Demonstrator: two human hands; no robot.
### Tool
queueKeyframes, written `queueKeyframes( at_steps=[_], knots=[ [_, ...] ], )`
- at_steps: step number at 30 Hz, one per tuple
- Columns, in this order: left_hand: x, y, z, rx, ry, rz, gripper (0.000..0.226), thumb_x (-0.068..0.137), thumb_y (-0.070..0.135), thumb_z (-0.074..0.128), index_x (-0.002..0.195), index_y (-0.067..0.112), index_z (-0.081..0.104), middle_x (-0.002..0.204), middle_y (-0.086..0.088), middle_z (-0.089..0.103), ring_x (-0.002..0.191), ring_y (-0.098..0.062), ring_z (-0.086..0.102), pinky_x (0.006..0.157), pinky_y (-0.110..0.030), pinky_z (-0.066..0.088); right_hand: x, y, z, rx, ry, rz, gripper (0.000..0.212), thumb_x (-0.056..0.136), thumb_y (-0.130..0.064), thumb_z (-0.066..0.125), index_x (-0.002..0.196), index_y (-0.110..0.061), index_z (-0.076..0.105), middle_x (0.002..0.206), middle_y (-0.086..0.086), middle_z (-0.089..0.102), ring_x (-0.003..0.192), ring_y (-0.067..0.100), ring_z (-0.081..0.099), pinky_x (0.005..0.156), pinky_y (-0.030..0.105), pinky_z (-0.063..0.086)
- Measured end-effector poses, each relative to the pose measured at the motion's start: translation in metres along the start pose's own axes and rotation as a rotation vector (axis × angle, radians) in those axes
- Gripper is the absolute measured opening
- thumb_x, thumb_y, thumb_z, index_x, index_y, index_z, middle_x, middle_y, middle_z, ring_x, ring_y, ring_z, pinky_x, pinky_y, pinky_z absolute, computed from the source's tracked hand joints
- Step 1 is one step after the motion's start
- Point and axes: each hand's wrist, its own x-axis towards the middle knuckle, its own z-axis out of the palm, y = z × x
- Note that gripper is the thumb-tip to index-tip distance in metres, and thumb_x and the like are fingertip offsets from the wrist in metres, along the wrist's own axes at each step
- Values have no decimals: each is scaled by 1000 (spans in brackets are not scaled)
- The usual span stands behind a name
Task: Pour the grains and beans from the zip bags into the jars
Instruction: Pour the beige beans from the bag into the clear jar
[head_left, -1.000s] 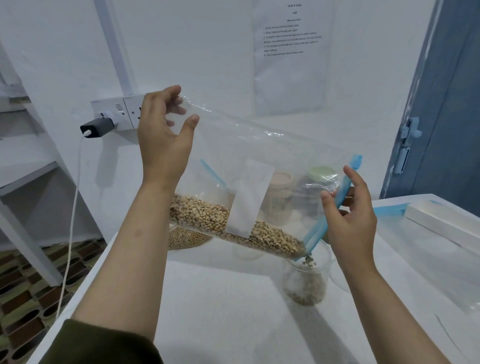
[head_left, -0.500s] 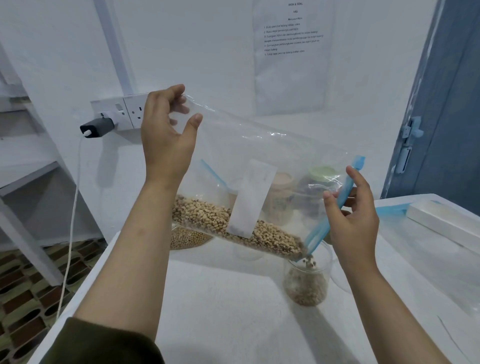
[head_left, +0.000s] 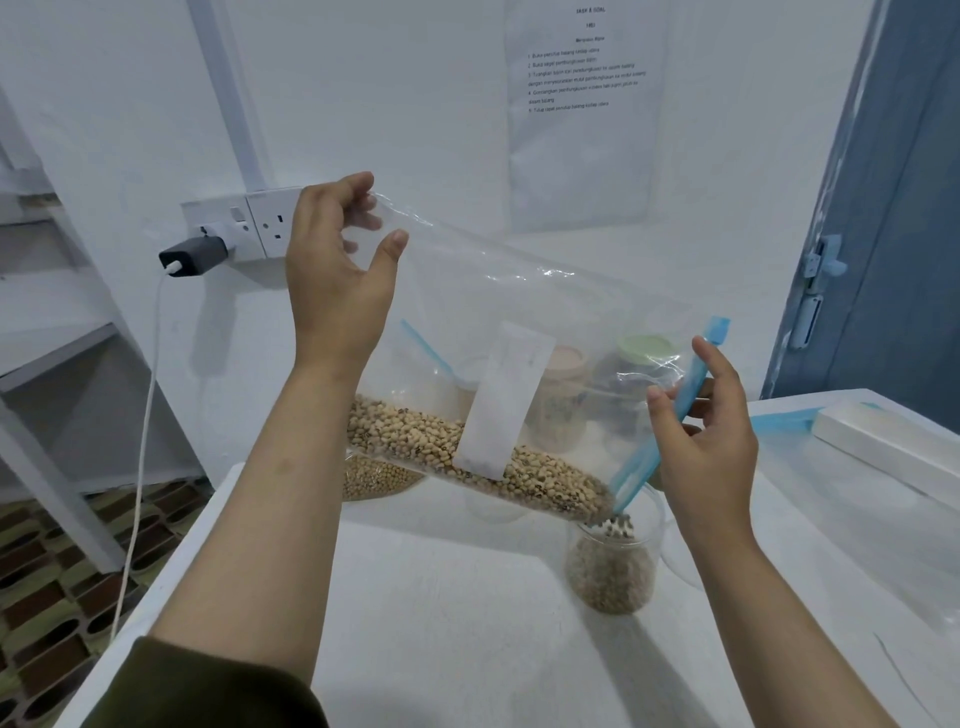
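Our left hand (head_left: 332, 280) pinches the raised bottom corner of the bag (head_left: 519, 332); our right hand (head_left: 701, 441) pinches its blue zip end just above the jar (head_left: 613, 566). If the mouth slips sideways, we think beans (head_left: 467, 452) can spill on the table (head_left: 441, 623). The jar is about half full, the bag still holds many beans, and a second bag (head_left: 374, 475) of grain lies behind

A paper sheet (head_left: 584, 114) taped to the far wall carries printed text: the heading reads roughly "TASK & GOAL", with numbered lines 1 to 5 below, too small to read. The white label (head_left: 501, 402) on the zip bag (head_left: 519, 322) shows nothing legible.
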Motion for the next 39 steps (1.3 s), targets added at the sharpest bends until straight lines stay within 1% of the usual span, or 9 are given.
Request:
queueKeyframes(
  at_steps=[3, 8, 14, 20, 27, 32, 39],
  knots=[
    [-1, 1, 1, 7, 2, -1, 44, 87, 14, 71, 128, 13, 56, 111, 10, 52, 98, 0, 58, 80, -11, 42, 0, 1, 0, -2, -4, 1, 51, 97, -18, 64, 143, -30, 48, 101, -25, 57, 89, -10, 58, 74, 6, 48],
    [-1, 0, 0, 12, -1, -5, 44, 87, 14, 71, 128, 12, 56, 113, 6, 53, 98, 0, 58, 81, -13, 42, 0, 1, -1, -3, -5, 2, 51, 97, -18, 64, 144, -31, 48, 107, -20, 57, 88, -10, 57, 75, 7, 48],
    [-1, 1, 0, 19, -3, -12, 44, 87, 15, 71, 128, 12, 56, 113, 7, 53, 98, 3, 57, 81, -10, 41, 1, 2, -1, -1, -2, 8, 50, 97, -18, 64, 144, -29, 49, 101, -24, 57, 86, -9, 57, 74, 8, 49],
    [0, 5, 1, 28, 0, -10, 44, 87, 14, 71, 128, 11, 57, 113, 5, 53, 96, 9, 55, 81, -8, 39, 1, 2, -1, 8, 0, 19, 50, 97, -18, 64, 144, -29, 49, 98, -26, 57, 86, -10, 57, 74, 8, 49],
    [2, 7, 3, 22, -1, -3, 43, 87, 14, 70, 128, 12, 56, 113, 6, 52, 97, 7, 56, 81, -9, 40, 3, 1, -2, 24, 0, 6, 50, 97, -13, 64, 143, -26, 49, 98, -18, 58, 82, -10, 57, 71, 6, 46],
    [3, 8, 4, 19, 7, 1, 43, 87, 15, 70, 128, 12, 56, 113, 7, 52, 97, 9, 55, 81, -8, 40, 8, 0, -2, 20, 4, -2, 50, 97, -13, 64, 144, -24, 49, 103, -20, 58, 84, -10, 57, 71, 6, 45],
    [2, 9, 5, 12, 6, -2, 43, 88, 15, 70, 128, 12, 56, 113, 6, 53, 98, 4, 57, 81, -9, 40, 10, 3, -2, 23, 12, 13, 50, 97, -13, 64, 143, -26, 49, 102, -20, 58, 81, -11, 57, 71, 7, 46]
  ],
)
